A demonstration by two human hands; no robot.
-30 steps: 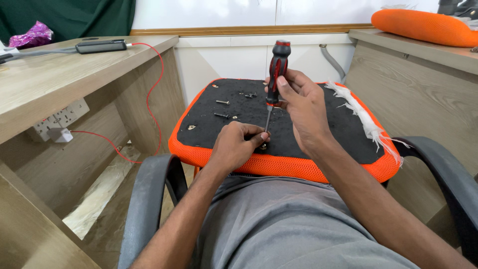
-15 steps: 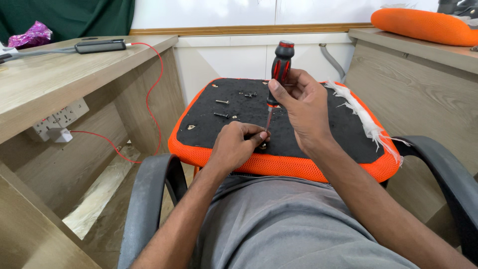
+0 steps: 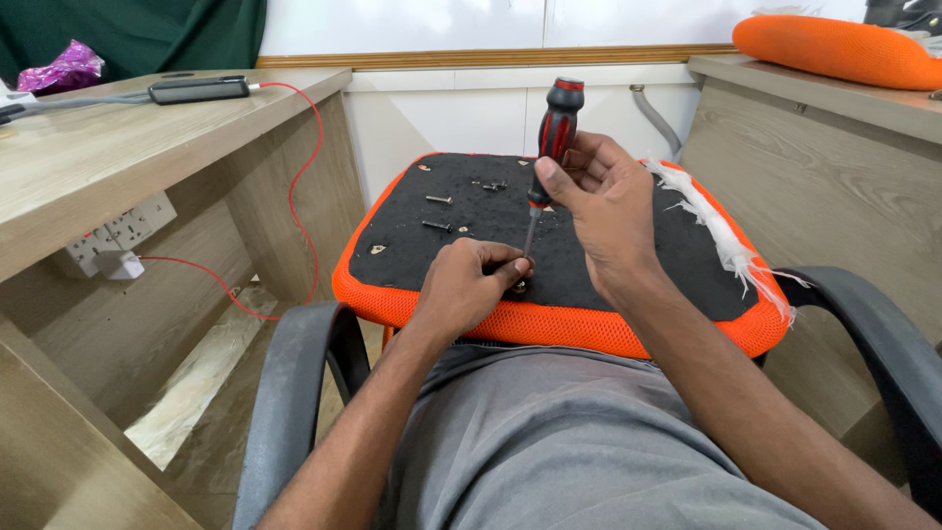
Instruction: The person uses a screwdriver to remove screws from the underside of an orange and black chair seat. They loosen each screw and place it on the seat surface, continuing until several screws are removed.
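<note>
While the person sits in a grey-armed office chair (image 3: 294, 393), an upturned seat cushion (image 3: 589, 324) with an orange mesh edge and a black underside lies across the lap; the right hand (image 3: 603, 211) has its fingers clamped round the red-and-black handle of a screwdriver (image 3: 551, 147), which stands nearly upright, tilted a little toward the far wall; its thin shaft runs down to the near edge of the black panel, where the left hand (image 3: 466, 285) rests with fingers curled together, pinching at the tip and a small fitting there; the fitting itself is mostly hidden; several loose bolts (image 3: 439, 200) lie farther back on the panel; white stuffing (image 3: 716, 231) frays along the cushion's right edge; a wooden desk (image 3: 108, 167) stands to the left with a red cable (image 3: 304, 167) hanging off it.
</note>
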